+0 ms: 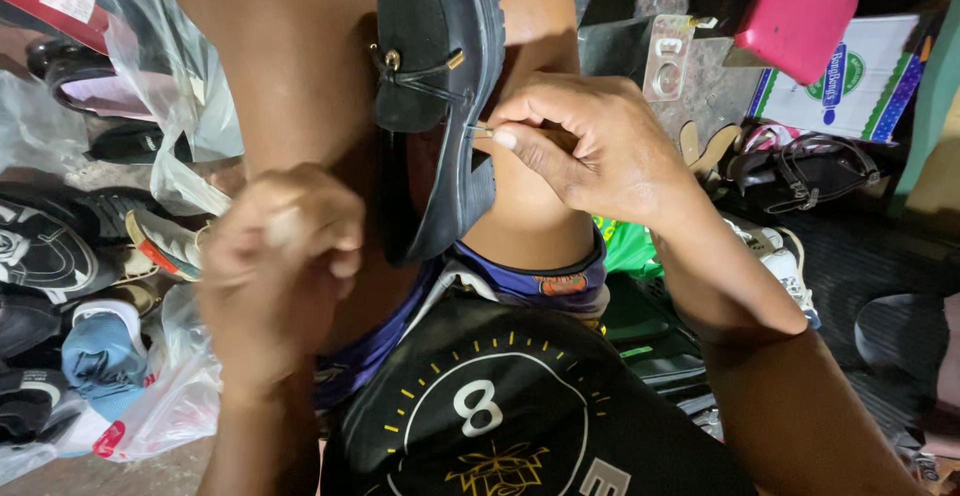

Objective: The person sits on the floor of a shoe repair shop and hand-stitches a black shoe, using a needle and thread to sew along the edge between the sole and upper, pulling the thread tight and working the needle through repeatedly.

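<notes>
Right hand pinches a needle at the black loafer held between the knees; left hand blurred, grip fisted, contents unclear.

- The right hand reaches in from the lower right, forearm angled up across the knee, wrist bent inward.
- Its thumb and forefinger are pinched tightly together, the other fingers curled beneath.
- The left hand is blurred, closed into a loose fist, knuckles upward, forearm rising from below.
- The two hands sit near each other, not touching.
</notes>
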